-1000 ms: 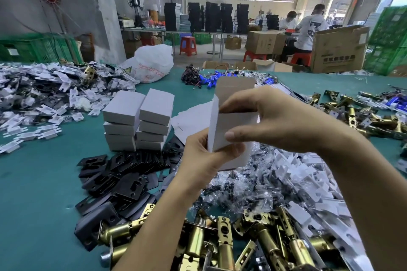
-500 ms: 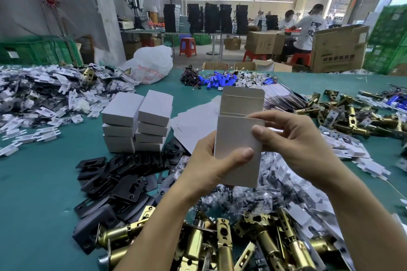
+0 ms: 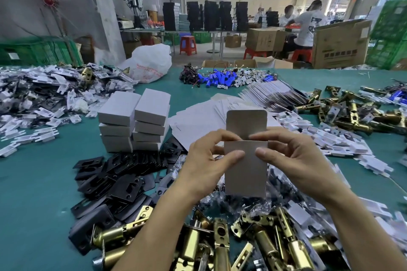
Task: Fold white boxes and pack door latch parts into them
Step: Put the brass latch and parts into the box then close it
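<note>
1. A person holds one white box (image 3: 245, 174) upright in the air with both hands, in the middle of the scene, above the near part of the green table (image 3: 33, 193).
2. The left hand (image 3: 204, 167) pinches the left edge of the box: its thumb lies on the near face and its curled fingers reach to the top edge.
3. The right hand (image 3: 297, 160) pinches the right edge in the same way, with the thumb on the near face and the fingers at the top edge.
4. The top flap (image 3: 246, 123) of the box stands up open, with rounded corners.
5. Under the hands lie small clear bags (image 3: 237, 204), and nearest to the camera is a heap of brass latches (image 3: 220, 242).
6. Left of the hands is a pile of black plates (image 3: 119, 174).
7. Beyond the plates stand two stacks of closed white boxes (image 3: 134, 121), touching each other.
8. Flat box blanks (image 3: 198, 121) lie spread on the table just right of the stacks, behind the held box.
9. A large heap of white plastic parts (image 3: 44, 94) fills the far left of the table, and more brass latches (image 3: 352, 114) lie at the right.
10. At the far edge are blue cylinders (image 3: 218, 78) and a white bag (image 3: 149, 64).
</note>
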The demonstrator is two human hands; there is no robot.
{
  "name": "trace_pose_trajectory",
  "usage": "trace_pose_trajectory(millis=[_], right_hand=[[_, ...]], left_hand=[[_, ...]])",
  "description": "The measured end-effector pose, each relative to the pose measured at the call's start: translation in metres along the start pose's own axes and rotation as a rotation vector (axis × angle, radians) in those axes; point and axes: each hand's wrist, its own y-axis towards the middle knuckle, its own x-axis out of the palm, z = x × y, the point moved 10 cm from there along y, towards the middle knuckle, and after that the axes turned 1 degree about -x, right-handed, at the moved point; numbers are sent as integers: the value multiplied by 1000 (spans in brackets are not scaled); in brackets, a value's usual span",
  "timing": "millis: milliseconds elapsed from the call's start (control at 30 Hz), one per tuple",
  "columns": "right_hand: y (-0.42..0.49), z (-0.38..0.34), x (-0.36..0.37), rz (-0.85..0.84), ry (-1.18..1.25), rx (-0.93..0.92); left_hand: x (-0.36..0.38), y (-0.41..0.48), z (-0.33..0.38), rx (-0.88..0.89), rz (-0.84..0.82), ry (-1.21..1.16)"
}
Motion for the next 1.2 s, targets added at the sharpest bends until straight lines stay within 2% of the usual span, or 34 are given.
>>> trace_pose_trajectory(millis=[267, 433, 567, 867, 1200], right_hand=[[3, -11, 7, 8, 48, -66], [2, -20, 2, 116, 143, -105], [3, -20, -5, 185, 40, -88], [4, -36, -15, 169, -236, -63], [2, -41, -6, 58, -297, -32]], left_hand=[[-2, 1, -4, -5, 15, -35], [-5, -1, 0, 17, 65, -73], [-13, -3, 1, 28, 164, -156], [-4, -2, 11, 44, 66, -225], [-4, -2, 11, 54, 61, -216]])
